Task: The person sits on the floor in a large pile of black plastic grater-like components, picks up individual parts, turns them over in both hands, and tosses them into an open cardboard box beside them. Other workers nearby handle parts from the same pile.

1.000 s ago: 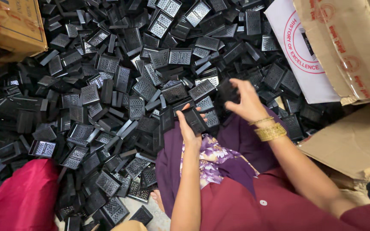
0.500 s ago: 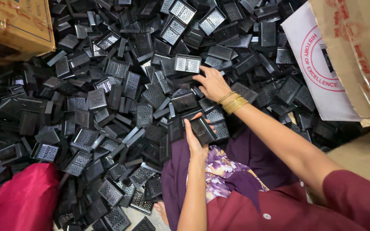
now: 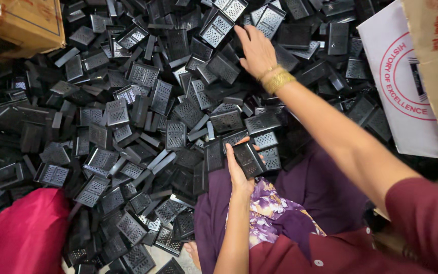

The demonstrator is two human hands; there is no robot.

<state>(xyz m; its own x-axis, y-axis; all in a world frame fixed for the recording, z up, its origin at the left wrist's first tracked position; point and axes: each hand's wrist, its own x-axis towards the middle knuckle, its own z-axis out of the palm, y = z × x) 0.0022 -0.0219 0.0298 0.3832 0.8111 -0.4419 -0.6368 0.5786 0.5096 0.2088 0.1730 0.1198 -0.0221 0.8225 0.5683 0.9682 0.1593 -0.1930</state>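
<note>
A big heap of small black perforated plastic pieces covers the floor before me. My left hand sits low at the centre, fingers curled around one black perforated piece held just above my purple-clad lap. My right hand, with gold bangles at the wrist, is stretched far out over the heap, palm down and fingers spread. It rests on the black pieces near a light-topped piece and holds nothing that I can see.
A brown cardboard box stands at the top left. A white printed sack and more cardboard line the right side. Red cloth lies at the bottom left. A floral cloth lies on my lap.
My right hand has travelled up and away from my lap, out across the heap. My left hand has kept its black piece and stayed near the lap.
</note>
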